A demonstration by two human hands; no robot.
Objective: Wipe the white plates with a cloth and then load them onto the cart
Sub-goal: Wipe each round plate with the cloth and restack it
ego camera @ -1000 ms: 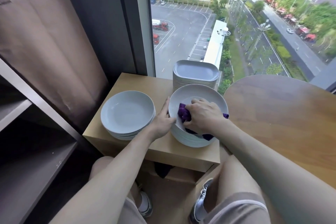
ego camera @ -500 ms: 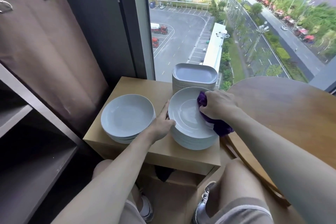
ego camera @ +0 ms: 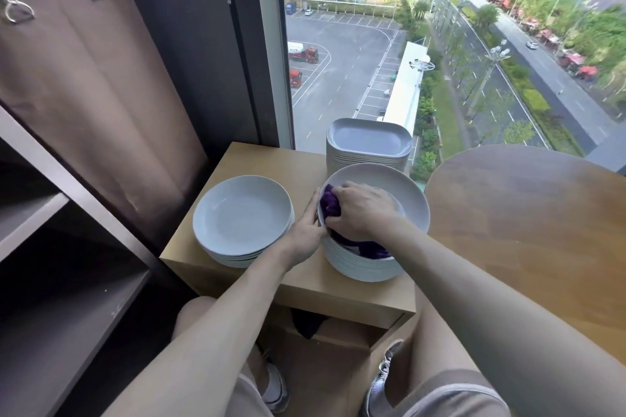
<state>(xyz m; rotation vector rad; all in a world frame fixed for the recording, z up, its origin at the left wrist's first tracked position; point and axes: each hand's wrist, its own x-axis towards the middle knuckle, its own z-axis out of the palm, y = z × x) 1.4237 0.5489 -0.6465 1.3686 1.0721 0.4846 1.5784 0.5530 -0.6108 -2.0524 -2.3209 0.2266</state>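
While right fingers [ego camera: 345, 187] clamp cloth [ego camera: 330, 204] on top plate [ego camera: 408, 195] | left fingers [ego camera: 311, 210] straight against rim | wiping underway; loading judged pending.

Three stacks of white plates stand on the wooden side table [ego camera: 237, 159]: a round stack [ego camera: 242, 213] at its left; a second round stack [ego camera: 399, 189] at its right front; a taller stack of square plates [ego camera: 369, 137] just behind that, at the table's far edge; a bunched purple cloth [ego camera: 330, 203] lies inside the second stack's top plate, gripped by the right hand [ego camera: 359, 210]; the dark shelved cart [ego camera: 67, 298] stands left of the table.
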